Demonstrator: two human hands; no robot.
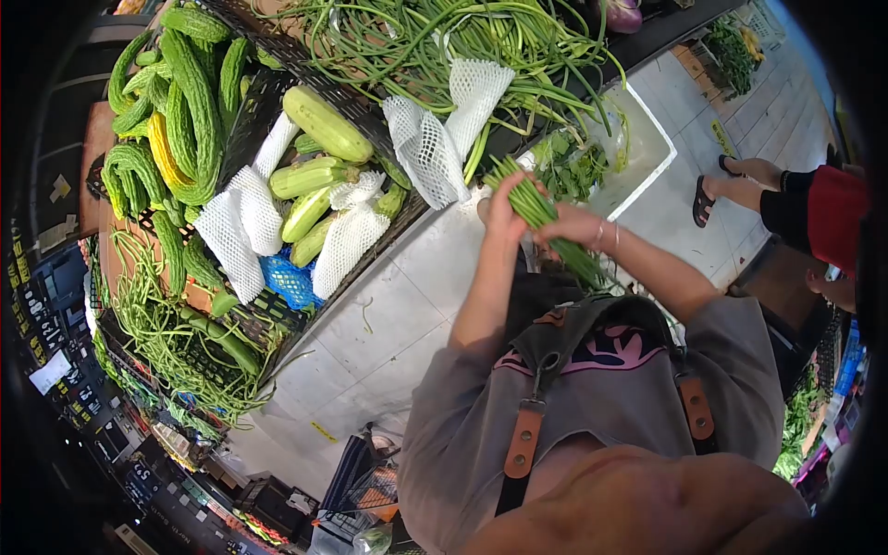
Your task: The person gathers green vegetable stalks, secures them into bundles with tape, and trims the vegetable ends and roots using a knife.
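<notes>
A bundle of thin green stalks (529, 201) is held between my two hands, in front of my apron. My left hand (504, 208) wraps round its upper end. Lower down, my right hand (569, 227), with a bracelet at the wrist, closes round the same bundle. The leafy lower end hangs over the apron. Just beyond my hands lie leafy greens (569, 166) in a white foam box (655, 153). Long green stems (416, 46) are heaped on the stand above.
Black crates hold bitter gourds (190, 102), pale squashes (326, 125) and white foam nets (425, 148). Long beans (176, 342) lie at lower left. At right, a person in sandals (705, 199) stands on the tiled floor (388, 324). A dark box (786, 287) is nearby.
</notes>
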